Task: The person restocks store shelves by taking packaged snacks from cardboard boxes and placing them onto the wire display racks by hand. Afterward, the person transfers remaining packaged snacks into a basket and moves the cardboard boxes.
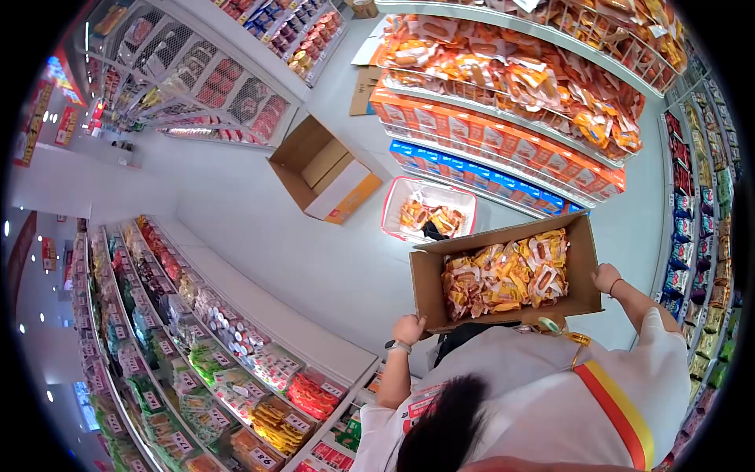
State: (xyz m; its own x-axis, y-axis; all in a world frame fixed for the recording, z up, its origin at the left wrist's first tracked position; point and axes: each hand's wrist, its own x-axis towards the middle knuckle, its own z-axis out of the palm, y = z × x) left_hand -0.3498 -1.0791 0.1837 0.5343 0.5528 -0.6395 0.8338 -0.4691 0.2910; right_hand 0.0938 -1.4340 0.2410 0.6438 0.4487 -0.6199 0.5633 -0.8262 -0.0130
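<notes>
The left hand [406, 329] is at the near-left corner of the open cardboard box [427, 283], fingers curled against its edge and partly hidden. The left forearm [395, 385] runs up to that corner from the near side, the wrist roughly in line with it. The right hand [607, 278] grips the box's right end, farther forward than the left. The right forearm [646, 307] slants inward to that end, its elbow bent out beyond the box's right side. The torso stands close behind the box's near side.
</notes>
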